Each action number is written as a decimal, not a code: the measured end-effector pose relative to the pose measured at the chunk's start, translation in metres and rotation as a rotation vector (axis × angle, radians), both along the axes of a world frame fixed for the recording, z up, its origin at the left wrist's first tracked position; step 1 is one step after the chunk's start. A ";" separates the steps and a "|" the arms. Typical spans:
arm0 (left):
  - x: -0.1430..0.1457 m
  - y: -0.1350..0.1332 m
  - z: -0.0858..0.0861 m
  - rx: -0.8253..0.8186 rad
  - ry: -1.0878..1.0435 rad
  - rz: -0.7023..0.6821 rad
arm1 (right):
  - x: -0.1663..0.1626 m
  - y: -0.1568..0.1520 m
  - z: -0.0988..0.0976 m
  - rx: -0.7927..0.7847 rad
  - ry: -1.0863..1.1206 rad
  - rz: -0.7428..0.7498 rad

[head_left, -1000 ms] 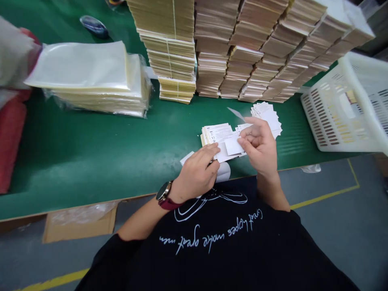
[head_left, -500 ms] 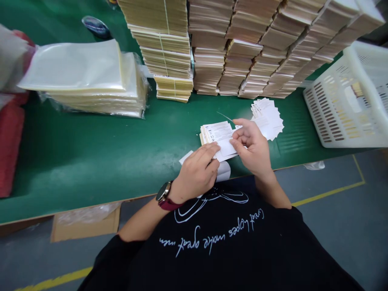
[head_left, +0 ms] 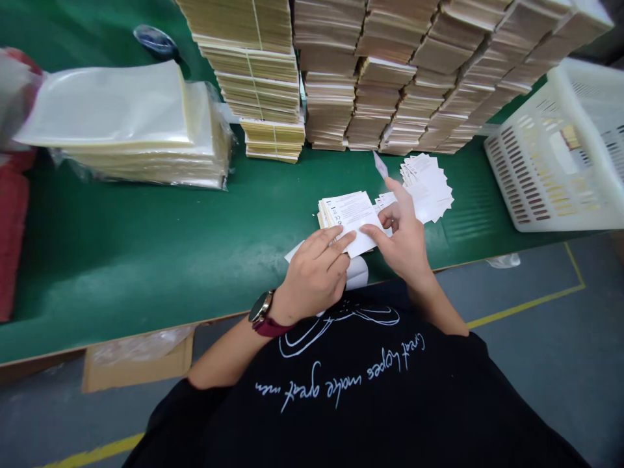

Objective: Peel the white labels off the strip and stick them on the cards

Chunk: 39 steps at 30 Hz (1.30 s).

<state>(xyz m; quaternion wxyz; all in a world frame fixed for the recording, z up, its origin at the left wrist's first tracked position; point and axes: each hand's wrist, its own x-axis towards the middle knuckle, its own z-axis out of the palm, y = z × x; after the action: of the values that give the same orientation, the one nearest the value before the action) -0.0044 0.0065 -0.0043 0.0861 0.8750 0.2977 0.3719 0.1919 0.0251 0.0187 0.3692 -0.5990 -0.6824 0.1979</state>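
Note:
My left hand (head_left: 319,263) lies over the near edge of a small pile of white printed cards (head_left: 351,207), its fingers stretched flat on the top card; its thumb is hidden. At the pile's right side, my right hand (head_left: 403,237) has its thumb against the top card's edge and its other fingers curled. A thin, pale, see-through piece (head_left: 380,166) sticks up from behind its index finger, apparently pinched there; its kind cannot be made out. Beyond that hand, more white cards (head_left: 431,195) are fanned out on the green table (head_left: 205,240). A rounded white piece (head_left: 357,273) shows below the pile.
Tall stacks of paper (head_left: 331,110) and a string-tied yellowish stack (head_left: 270,140) line the back. Packs of clear plastic sleeves (head_left: 117,107) lie left, near a red bundle (head_left: 14,227). A white slotted basket (head_left: 517,175) stands right. A dark oval object (head_left: 155,42) lies at the back.
My right index finger has lifted, and the thin piece behind it has turned from edge-on to upright, showing its face. My left fingers have spread a little farther over the cards.

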 end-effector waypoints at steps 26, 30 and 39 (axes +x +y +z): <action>0.002 0.002 0.002 0.095 0.090 0.021 | 0.022 -0.008 0.027 0.085 0.138 -0.045; 0.003 0.002 0.004 0.093 0.099 0.023 | 0.009 0.002 0.023 -0.152 0.211 0.119; 0.003 0.002 0.003 0.099 0.118 0.020 | 0.007 0.013 0.023 -0.222 0.060 0.199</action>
<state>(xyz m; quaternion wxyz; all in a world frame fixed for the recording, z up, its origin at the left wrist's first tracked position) -0.0018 0.0086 -0.0014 0.0211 0.8956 0.2924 0.3347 0.1988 0.0386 0.0421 0.2992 -0.5593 -0.7011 0.3257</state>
